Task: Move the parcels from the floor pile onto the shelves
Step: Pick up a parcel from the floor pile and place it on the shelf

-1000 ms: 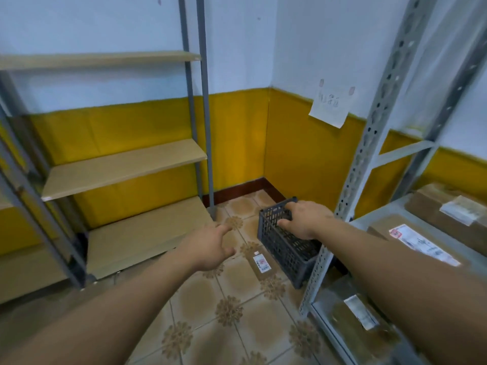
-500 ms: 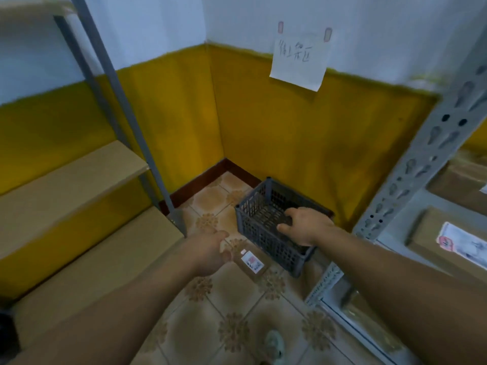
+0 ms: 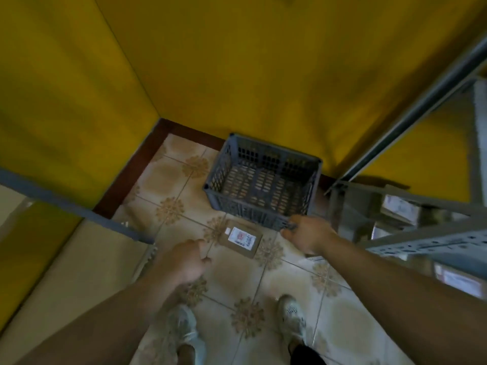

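We've ducked down this last second, so our empty, loosely curled left grip (image 3: 184, 262) now sits just short of the flat brown cardboard parcel (image 3: 239, 238) on the floor (image 3: 290, 281), looking ready to grab it, while our right grip (image 3: 308, 237) hooks the near rim of the grey plastic crate (image 3: 253, 216).

You've got 1 parcel (image 3: 241, 239) on the floor (image 3: 232, 277), 1 grey crate (image 3: 253, 216), 2 hands (left hand (image 3: 184, 259), right hand (image 3: 308, 237)) and 2 shoes (image 3: 292, 318). The right shelves (image 3: 421, 243) hold at least 2 labelled parcels (image 3: 400, 209); too blurred for an exact count.
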Tool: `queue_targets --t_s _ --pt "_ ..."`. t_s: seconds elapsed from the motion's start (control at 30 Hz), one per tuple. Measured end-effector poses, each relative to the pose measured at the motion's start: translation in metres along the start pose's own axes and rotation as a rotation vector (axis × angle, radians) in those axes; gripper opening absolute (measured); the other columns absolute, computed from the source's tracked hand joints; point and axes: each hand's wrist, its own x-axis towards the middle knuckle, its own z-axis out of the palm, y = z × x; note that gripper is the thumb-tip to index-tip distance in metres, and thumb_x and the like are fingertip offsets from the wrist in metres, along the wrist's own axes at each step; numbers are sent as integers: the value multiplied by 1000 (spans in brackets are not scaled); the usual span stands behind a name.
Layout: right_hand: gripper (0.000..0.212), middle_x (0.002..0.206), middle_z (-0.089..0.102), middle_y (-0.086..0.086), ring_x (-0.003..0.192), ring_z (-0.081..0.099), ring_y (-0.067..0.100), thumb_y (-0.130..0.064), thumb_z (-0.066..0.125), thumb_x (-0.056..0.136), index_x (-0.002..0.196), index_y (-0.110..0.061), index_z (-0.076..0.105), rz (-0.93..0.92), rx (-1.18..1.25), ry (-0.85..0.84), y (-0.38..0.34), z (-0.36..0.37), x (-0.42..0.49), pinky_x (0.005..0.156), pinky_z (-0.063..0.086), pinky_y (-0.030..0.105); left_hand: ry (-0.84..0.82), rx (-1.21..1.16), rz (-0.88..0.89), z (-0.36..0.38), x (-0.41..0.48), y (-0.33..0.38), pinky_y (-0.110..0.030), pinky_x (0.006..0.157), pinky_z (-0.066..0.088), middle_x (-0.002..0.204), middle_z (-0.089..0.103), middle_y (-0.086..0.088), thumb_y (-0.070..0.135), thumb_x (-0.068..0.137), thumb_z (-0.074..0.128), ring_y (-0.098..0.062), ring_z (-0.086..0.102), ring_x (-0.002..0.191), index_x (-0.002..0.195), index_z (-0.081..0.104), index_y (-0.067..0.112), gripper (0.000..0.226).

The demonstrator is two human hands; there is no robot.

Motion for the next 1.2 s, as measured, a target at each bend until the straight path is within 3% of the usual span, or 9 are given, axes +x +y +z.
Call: queue_targets --t_s 0.27,0.5,0.6,0.7,0.8,0.87,0.93,1.07,1.2 --pt "54 141 53 11 124 53 27 -48 55 96 139 -16 50 229 317 -39 -7 142 192 101 43 29 -35 -155 -25 62 233 -83 -30 99 39 149 44 -3 44 96 51 -24 48 128 145 39 23 55" --pt "63 148 46 14 132 47 30 -46 54 96 148 -14 37 196 241 -86 18 268 377 104 41 33 -85 -271 -118 190 401 -118 -31 103 41 150 42 -8 44 93 56 -27 47 130 147 38 17 62" --pt "67 144 47 18 129 48 33 -42 59 95 149 -12 33 153 163 -56 28 299 427 98 43 35 -98 -341 -147 229 440 -123 -28 87 45 145 47 -8 42 94 56 -24 56 116 146 38 20 59" --pt "82 154 31 17 140 32 35 -45 66 90 154 -17 23 104 56 -5 39 333 469 108 37 41 -65 -460 -181 262 474 -129 -26 70 45 128 56 -4 39 93 60 -10 56 82 146 35 21 62" --pt "106 163 9 12 147 13 38 -52 72 83 157 -24 2 82 -35 -18 48 359 490 115 28 51 -20 -615 -193 283 493 -133 -29 83 46 137 51 -1 34 90 64 -14 55 103 149 28 24 70" --pt "112 158 19 15 142 24 40 -53 75 79 157 -24 -1 71 -73 -3 52 371 493 110 34 50 -37 -675 -188 291 497 -132 -32 92 47 133 54 6 38 82 69 -17 56 116 144 36 27 72" --pt "115 148 32 19 131 37 41 -56 75 77 156 -25 -1 66 -127 18 54 379 490 102 38 47 -72 -721 -176 298 501 -131 -28 91 50 121 64 5 42 67 73 -15 63 108 134 47 25 74" --pt "122 139 43 22 124 46 41 -70 74 68 154 -30 -4 94 -184 -1 59 388 479 99 40 46 -55 -845 -174 301 501 -117 -3 53 42 88 62 13 3 90 60 6 56 73 122 46 22 40" --pt "93 132 58 10 121 52 35 -58 75 76 148 -28 24 107 140 -70 61 393 463 97 46 42 -91 -936 -206 298 491 -104 -14 73 49 103 59 13 1 93 56 -12 58 108 145 22 30 68"
